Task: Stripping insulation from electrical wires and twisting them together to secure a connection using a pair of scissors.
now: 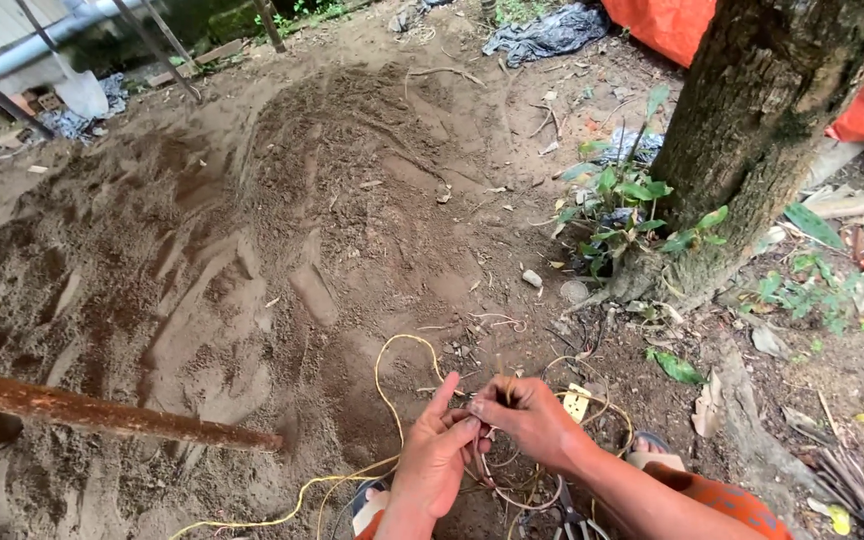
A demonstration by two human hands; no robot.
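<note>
Yellow cord [384, 372] loops over sandy ground (a rusty bar [102, 412] lies to the left) and runs down-left from both hands. Left hand [435, 458] and right hand [530, 420] pinch its tangled end between them, touching.

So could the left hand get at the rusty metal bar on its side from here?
Probably yes. The left hand is busy at the yellow cord with the right hand, but only bare sand lies between it and the end of the rusty bar.
</note>
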